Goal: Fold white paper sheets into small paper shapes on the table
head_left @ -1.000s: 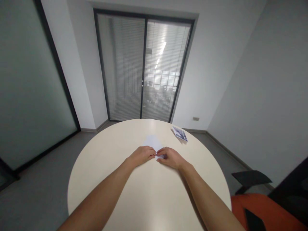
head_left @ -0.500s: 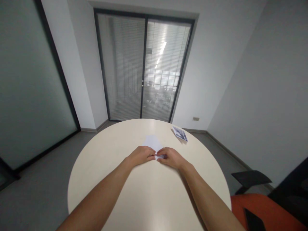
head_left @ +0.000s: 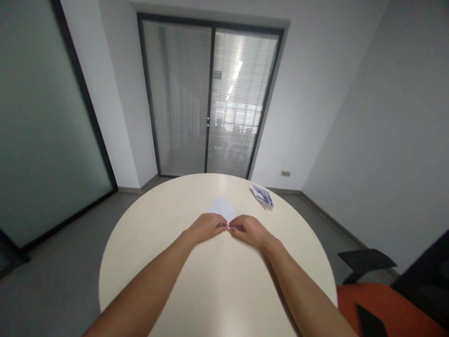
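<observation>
A sheet of white paper (head_left: 222,207) lies near the middle of the round table, its far part showing beyond my hands. My left hand (head_left: 209,226) pinches the near edge of the paper from the left, thumb below and fingers above. From the right, my right hand (head_left: 246,227) pinches the same edge in the same way. The fingertips of both hands almost meet at the centre. Fingers cover most of the near edge, so how it is folded or curled cannot be made out.
The pale round table (head_left: 224,290) carries a printed card or photo (head_left: 262,195) near its far right rim. An orange chair (head_left: 389,306) with black armrests stands at the lower right. Beyond the table is a glass partition with blinds (head_left: 178,103).
Thumbs and fingers of both hands have closed closer together on the paper's near edge, and less of that edge shows between them. Arms and card have stayed put.
</observation>
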`<move>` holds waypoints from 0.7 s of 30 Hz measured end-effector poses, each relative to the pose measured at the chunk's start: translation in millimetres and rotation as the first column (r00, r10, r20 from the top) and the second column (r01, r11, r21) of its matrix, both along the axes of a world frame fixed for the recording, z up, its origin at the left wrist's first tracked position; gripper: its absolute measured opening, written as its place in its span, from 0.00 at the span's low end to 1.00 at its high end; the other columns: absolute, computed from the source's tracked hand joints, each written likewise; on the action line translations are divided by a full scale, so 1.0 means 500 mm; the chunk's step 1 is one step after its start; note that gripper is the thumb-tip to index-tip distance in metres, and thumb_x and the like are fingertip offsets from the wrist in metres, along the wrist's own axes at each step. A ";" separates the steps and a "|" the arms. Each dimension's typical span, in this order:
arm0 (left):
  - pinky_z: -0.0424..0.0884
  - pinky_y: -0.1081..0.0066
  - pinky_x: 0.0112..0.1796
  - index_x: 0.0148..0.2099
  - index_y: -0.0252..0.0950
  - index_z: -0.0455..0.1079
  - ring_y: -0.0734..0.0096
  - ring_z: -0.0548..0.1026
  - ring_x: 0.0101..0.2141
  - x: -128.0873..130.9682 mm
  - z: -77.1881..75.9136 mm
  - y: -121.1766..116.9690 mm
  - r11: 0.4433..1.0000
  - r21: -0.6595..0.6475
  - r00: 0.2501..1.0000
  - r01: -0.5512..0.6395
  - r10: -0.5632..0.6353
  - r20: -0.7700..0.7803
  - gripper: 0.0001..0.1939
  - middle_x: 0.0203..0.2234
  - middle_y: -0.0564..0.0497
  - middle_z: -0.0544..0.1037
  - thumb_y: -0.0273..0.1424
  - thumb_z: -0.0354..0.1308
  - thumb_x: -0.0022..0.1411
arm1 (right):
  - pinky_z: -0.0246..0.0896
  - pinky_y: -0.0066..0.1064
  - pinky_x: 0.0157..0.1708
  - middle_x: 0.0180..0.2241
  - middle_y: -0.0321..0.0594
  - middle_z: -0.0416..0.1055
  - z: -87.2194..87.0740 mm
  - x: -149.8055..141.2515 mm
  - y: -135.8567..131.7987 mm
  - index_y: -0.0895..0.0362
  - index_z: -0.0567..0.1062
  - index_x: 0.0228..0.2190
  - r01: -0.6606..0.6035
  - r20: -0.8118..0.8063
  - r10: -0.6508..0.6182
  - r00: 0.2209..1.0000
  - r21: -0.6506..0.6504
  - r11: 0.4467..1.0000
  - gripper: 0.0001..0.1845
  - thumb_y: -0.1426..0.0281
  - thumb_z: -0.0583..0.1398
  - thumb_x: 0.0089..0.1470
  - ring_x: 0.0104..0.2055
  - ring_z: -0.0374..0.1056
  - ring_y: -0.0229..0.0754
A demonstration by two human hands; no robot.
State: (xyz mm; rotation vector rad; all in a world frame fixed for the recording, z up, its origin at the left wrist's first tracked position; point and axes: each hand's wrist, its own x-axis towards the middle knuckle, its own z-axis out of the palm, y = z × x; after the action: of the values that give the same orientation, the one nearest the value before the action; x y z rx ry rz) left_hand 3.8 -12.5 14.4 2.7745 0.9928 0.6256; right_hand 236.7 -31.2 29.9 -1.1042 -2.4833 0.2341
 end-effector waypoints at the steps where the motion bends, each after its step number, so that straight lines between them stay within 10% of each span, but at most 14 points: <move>1: 0.69 0.70 0.47 0.48 0.41 0.78 0.64 0.78 0.46 0.002 -0.002 0.000 1.000 -0.003 1.000 -0.020 0.020 0.009 0.13 0.45 0.52 0.82 0.37 0.53 0.71 | 0.65 0.31 0.43 0.40 0.40 0.82 0.001 -0.002 -0.001 0.52 0.83 0.40 0.008 0.005 -0.008 1.000 0.005 1.000 0.13 0.67 0.59 0.58 0.41 0.76 0.44; 21: 0.70 0.65 0.46 0.42 0.39 0.76 0.60 0.74 0.45 0.024 -0.006 -0.009 0.983 0.016 0.982 -0.185 0.184 0.041 0.09 0.41 0.48 0.79 0.36 0.57 0.68 | 0.66 0.30 0.36 0.34 0.36 0.80 -0.011 -0.013 0.004 0.51 0.77 0.47 0.102 -0.129 -0.115 0.985 -0.102 0.990 0.16 0.68 0.61 0.56 0.34 0.75 0.41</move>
State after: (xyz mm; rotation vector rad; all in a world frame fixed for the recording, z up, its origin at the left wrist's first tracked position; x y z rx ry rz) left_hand 16.0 -17.2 11.5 2.6955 1.2520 0.7140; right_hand 230.3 -29.0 24.3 -1.2164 -2.3058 0.3854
